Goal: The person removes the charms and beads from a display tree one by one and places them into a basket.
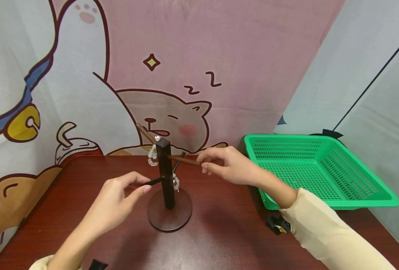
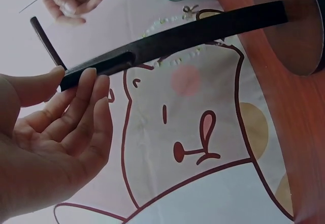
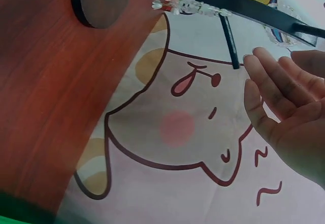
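Observation:
A dark wooden jewelry stand (image 1: 167, 180) with a round base (image 1: 170, 221) and several thin pegs stands upright on the table. My left hand (image 1: 118, 200) is at its lower left peg (image 1: 155, 182), pinching the end between thumb and fingers. My right hand (image 1: 227, 165) is by the tip of the upper right peg (image 1: 182, 160), overlapping it in the head view; its fingers look loose in the right wrist view. One clear beaded bracelet (image 1: 153, 155) hangs on the upper back peg (image 1: 145, 133). Another beaded bracelet (image 1: 176, 182) hangs behind the post, lower down, partly hidden.
A green plastic basket (image 1: 364, 176) stands on the right of the reddish-brown table (image 1: 94, 180). Beside its near left corner lies a small black object (image 1: 278, 224). A printed cartoon cloth (image 1: 246, 56) hangs close behind the table.

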The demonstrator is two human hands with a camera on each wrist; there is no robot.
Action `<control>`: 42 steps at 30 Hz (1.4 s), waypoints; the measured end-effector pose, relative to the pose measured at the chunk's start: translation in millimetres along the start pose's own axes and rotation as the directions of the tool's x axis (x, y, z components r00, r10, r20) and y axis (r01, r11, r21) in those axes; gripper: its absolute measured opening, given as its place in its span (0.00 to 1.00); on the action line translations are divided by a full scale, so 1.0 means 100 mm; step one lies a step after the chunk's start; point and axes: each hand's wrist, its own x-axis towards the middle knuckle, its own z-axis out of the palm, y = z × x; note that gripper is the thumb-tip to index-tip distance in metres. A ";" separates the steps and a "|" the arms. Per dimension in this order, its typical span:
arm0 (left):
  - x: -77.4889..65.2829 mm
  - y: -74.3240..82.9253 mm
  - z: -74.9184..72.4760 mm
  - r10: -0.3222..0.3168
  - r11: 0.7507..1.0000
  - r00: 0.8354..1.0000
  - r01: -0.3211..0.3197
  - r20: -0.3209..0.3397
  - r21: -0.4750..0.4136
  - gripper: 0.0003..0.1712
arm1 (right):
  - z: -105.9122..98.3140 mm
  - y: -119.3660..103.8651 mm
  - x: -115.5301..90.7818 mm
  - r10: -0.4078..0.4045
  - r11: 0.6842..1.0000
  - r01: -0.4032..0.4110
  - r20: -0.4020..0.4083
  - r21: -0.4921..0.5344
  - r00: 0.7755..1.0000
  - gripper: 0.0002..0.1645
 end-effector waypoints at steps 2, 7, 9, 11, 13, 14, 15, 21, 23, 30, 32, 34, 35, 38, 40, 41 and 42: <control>0.03 -0.03 -0.02 0.011 1.000 1.000 -0.011 0.012 -0.012 0.03 | 0.03 0.03 -0.03 0.005 1.000 -0.005 0.006 0.009 1.000 0.08; 0.11 -0.12 -0.09 0.038 0.999 0.998 -0.037 0.053 -0.027 0.04 | 0.11 0.11 -0.09 0.041 0.999 -0.042 0.023 0.024 0.999 0.08; 0.14 -0.14 -0.11 0.051 0.998 0.996 -0.050 0.067 -0.026 0.04 | 0.15 0.15 -0.11 0.050 0.998 -0.051 0.028 0.030 0.998 0.07; 0.17 -0.17 -0.13 0.061 0.998 0.995 -0.059 0.079 -0.026 0.04 | 0.19 0.18 -0.13 0.063 0.997 -0.064 0.035 0.046 0.997 0.07; 0.20 -0.19 -0.15 0.059 0.998 0.994 -0.057 0.096 -0.031 0.05 | 0.24 0.22 -0.15 0.068 0.996 -0.070 0.041 0.058 0.997 0.07; 0.22 -0.20 -0.16 0.057 0.998 0.993 -0.054 0.105 -0.035 0.06 | 0.26 0.24 -0.16 0.070 0.995 -0.073 0.043 0.069 0.997 0.07; 0.23 -0.21 -0.16 0.051 0.998 0.992 -0.047 0.116 -0.039 0.06 | 0.29 0.26 -0.16 0.073 0.994 -0.077 0.046 0.080 0.996 0.06; 0.31 -0.23 -0.20 0.031 0.998 0.987 -0.022 0.160 -0.056 0.07 | 0.43 0.33 -0.18 0.080 0.990 -0.086 0.064 0.107 0.995 0.07; 0.34 -0.24 -0.21 0.027 0.998 0.984 -0.016 0.176 -0.064 0.07 | 0.47 0.35 -0.18 0.082 0.989 -0.090 0.071 0.117 0.994 0.07; 0.43 -0.29 -0.22 0.007 0.995 0.973 0.016 0.230 -0.102 0.08 | 0.60 0.38 -0.17 0.101 0.980 -0.114 0.085 0.165 0.991 0.09; 0.46 -0.30 -0.22 -0.009 0.992 0.968 0.040 0.250 -0.119 0.09 | 0.64 0.39 -0.16 0.108 0.978 -0.120 0.080 0.170 0.991 0.11; 0.48 -0.31 -0.23 -0.021 0.987 0.962 0.063 0.273 -0.146 0.10 | 0.67 0.40 -0.15 0.107 0.978 -0.119 0.074 0.174 0.991 0.13; 0.50 -0.32 -0.23 -0.030 0.985 0.958 0.075 0.284 -0.152 0.10 | 0.69 0.40 -0.15 0.104 0.979 -0.115 0.071 0.171 0.992 0.13; 0.52 -0.33 -0.24 -0.036 0.980 0.951 0.093 0.308 -0.173 0.11 | 0.72 0.40 -0.13 0.096 0.981 -0.106 0.064 0.163 0.993 0.12; 0.53 -0.33 -0.24 -0.045 0.979 0.947 0.105 0.317 -0.176 0.11 | 0.74 0.39 -0.11 0.092 0.983 -0.100 0.058 0.155 0.994 0.12; 0.53 -0.34 -0.24 -0.045 0.978 0.946 0.107 0.320 -0.180 0.11 | 0.75 0.39 -0.10 0.088 0.983 -0.095 0.053 0.154 0.995 0.11; 0.53 -0.34 -0.24 -0.044 0.977 0.946 0.108 0.320 -0.185 0.11 | 0.76 0.40 -0.09 0.086 0.983 -0.093 0.050 0.157 0.995 0.11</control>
